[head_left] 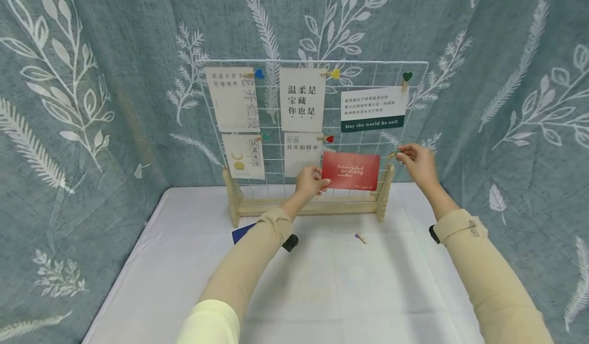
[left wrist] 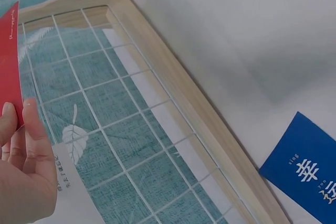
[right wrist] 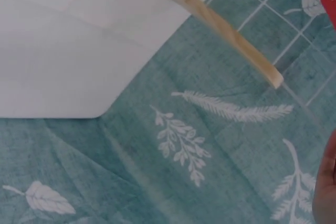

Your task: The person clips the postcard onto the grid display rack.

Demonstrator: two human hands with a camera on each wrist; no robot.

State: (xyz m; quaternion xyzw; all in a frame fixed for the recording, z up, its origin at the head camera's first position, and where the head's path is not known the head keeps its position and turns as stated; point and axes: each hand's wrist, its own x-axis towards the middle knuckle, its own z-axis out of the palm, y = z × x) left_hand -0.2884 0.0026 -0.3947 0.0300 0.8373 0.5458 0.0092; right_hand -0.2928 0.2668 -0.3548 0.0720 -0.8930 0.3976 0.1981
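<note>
My left hand (head_left: pixel 309 181) pinches the left edge of a red card (head_left: pixel 350 171) between thumb and fingers, holding it against the lower right of a white wire grid (head_left: pixel 276 193). In the left wrist view the red card (left wrist: pixel 9 66) stands up from the left hand (left wrist: pixel 29 166). My right hand (head_left: pixel 418 164) pinches a small wooden clothespin (head_left: pixel 392 154), just right of the card and apart from it. Only a sliver of the right hand (right wrist: pixel 325 187) shows in the right wrist view; its clothespin is out of sight there.
Several cards hang on the grid by heart-topped clothespins, among them a green-and-white card (head_left: pixel 372 108). A wooden stand (head_left: pixel 308 210) carries the grid. On the white table (head_left: pixel 322 293) lie a purple-topped clothespin (head_left: pixel 361 238) and a blue card (left wrist: pixel 310 166), partly behind the left forearm in the head view.
</note>
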